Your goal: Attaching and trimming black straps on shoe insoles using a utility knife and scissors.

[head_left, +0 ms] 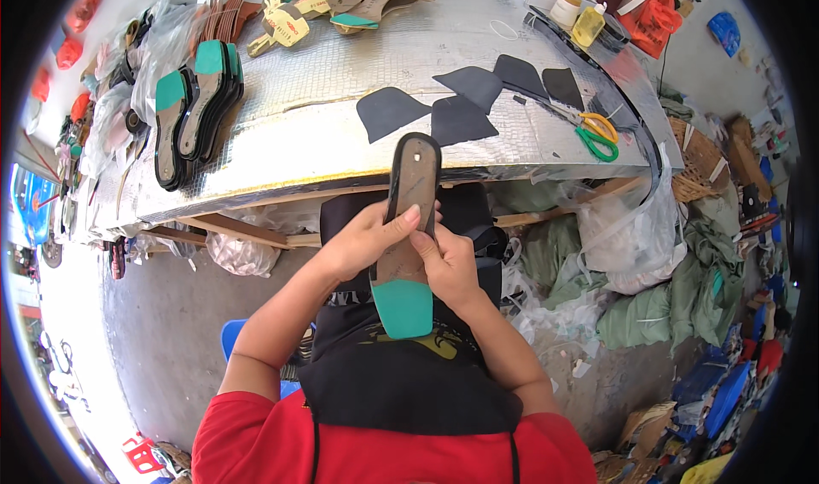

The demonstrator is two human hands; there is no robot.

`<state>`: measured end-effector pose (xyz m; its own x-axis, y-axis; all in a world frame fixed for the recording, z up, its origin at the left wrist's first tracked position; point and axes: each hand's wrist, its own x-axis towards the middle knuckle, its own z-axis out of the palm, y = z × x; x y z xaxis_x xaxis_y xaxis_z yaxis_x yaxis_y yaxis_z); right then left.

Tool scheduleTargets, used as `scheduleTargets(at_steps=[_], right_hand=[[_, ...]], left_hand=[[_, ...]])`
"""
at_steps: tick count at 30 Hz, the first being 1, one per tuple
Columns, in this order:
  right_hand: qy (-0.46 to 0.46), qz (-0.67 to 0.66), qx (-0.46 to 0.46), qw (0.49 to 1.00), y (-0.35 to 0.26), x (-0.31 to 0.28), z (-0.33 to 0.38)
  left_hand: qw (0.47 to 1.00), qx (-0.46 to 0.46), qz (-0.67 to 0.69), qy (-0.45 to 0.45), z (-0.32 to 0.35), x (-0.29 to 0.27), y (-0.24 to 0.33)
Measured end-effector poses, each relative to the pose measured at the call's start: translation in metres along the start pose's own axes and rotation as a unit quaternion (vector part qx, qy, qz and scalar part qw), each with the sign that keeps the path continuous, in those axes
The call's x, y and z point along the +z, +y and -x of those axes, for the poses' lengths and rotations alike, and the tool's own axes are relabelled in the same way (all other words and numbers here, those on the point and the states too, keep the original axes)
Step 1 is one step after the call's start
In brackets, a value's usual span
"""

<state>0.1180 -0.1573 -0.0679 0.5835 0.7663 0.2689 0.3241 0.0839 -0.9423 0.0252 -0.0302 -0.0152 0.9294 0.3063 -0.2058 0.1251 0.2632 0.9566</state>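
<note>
Both hands grip one shoe insole above my lap, just off the table's near edge. It is brown with a black rim, a small hole near its far end and a green patch at the near end. My left hand closes around its left edge, thumb on the face. From the other side my right hand holds it, its thumb also pressed on the brown face. The fingers underneath are mostly hidden. Beyond the insole, several black cut pieces lie on the table.
Two stacks of similar insoles stand at the table's left. Yellow-handled and green-handled scissors rest at the right, near a bottle of yellow liquid. More curved brown pieces are heaped at the back. Plastic bags hang below the right edge.
</note>
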Motion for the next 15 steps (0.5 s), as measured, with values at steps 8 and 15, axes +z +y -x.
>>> scheduleTargets(at_steps=[8,15], right_hand=[[-0.151,-0.084,0.123,0.977,-0.004,-0.037,-0.007],[-0.212,-0.169,0.182,0.945,-0.008,-0.034,0.011]], left_hand=[[0.96,-0.005,0.279,0.008,0.004,-0.013,0.01],[0.949,-0.059,0.303,0.061,0.003,-0.017,0.01]])
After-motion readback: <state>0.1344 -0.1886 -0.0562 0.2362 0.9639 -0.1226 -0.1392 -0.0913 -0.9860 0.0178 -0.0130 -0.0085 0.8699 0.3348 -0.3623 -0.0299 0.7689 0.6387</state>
